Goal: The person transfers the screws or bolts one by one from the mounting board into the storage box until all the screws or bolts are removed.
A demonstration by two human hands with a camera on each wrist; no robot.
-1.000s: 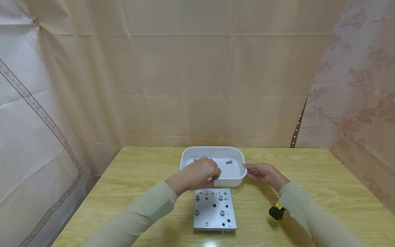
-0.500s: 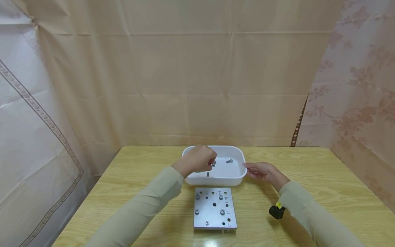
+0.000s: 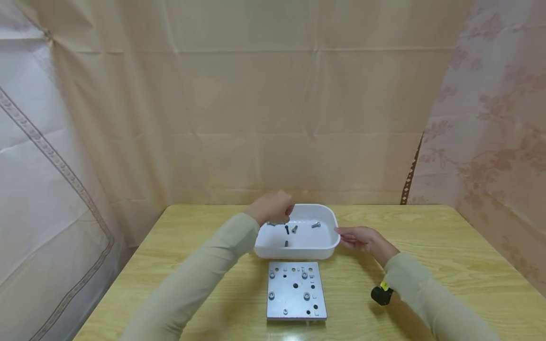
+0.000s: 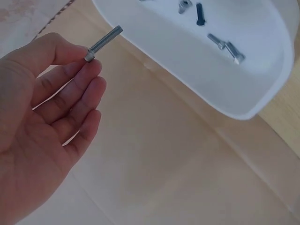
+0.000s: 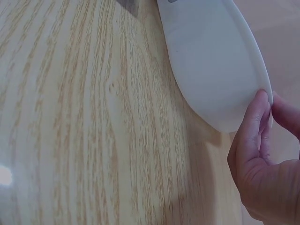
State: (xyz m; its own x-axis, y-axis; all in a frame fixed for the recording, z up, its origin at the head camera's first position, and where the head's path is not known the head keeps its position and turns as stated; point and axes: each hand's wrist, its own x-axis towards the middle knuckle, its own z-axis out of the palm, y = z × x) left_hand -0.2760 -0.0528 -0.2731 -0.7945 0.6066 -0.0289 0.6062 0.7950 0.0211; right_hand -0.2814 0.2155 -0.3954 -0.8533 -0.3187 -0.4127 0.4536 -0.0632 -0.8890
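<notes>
My left hand (image 3: 271, 207) is over the far left part of the white tray (image 3: 294, 254). In the left wrist view its thumb and finger pinch a silver screw (image 4: 104, 43) by the head, with the threaded end pointing outward. Several loose screws lie in the tray, among them a dark screw (image 4: 200, 14) and a silver screw (image 3: 315, 225) on the right. My right hand (image 3: 362, 240) holds the rim at the tray's right end; the right wrist view shows thumb and fingers on either side of the wall.
In front of the tray lies a flat metal plate (image 3: 294, 303) with holes and several screws standing in it. A black object with a yellow part (image 3: 381, 295) is by the right sleeve. Everything is on a wooden table (image 3: 204, 312), with a beige curtain (image 3: 256, 118) behind.
My left hand has moved away from me, from the tray's near edge to its far left side, uncovering screws in the tray. My right hand has stayed at the rim.
</notes>
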